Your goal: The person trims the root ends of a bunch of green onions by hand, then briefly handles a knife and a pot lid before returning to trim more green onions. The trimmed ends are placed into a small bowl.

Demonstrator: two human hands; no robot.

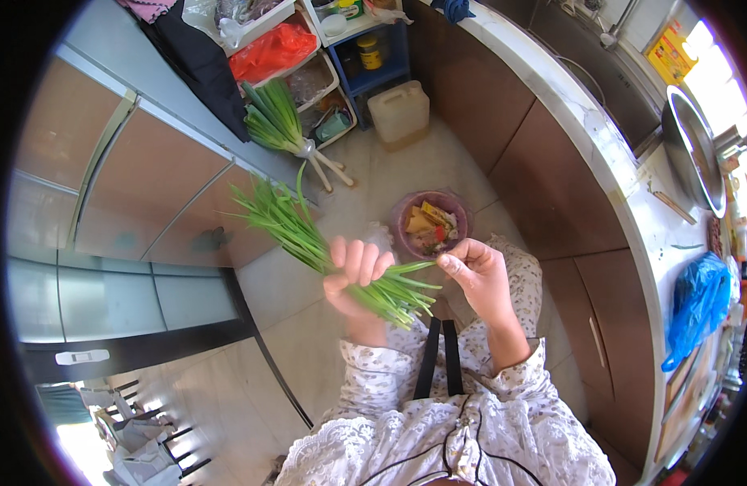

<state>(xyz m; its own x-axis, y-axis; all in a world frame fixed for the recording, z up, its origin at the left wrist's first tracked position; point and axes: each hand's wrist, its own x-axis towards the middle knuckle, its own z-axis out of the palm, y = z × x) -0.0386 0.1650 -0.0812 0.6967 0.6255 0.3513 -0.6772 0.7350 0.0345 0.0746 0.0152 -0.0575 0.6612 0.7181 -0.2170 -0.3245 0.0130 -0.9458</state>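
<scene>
My left hand [356, 267] is closed around a bunch of green chives [303, 237], whose leafy tips point up and left while the cut-looking ends stick out to the right. With thumb and forefinger, my right hand [478, 274] pinches the end of one stalk that stands apart from the others. Just beyond my right hand, a round purple waste bin [400, 220] on the floor holds food scraps and packaging, including a yellow wrapper [435, 212].
Tied leeks [279, 121] lean by the storage shelves at the upper left. A plastic jerrycan [400, 112] stands on the floor. Along the right runs a marble-look counter [583, 127] with a sink, a metal basin [692, 152] and a blue plastic bag [700, 304].
</scene>
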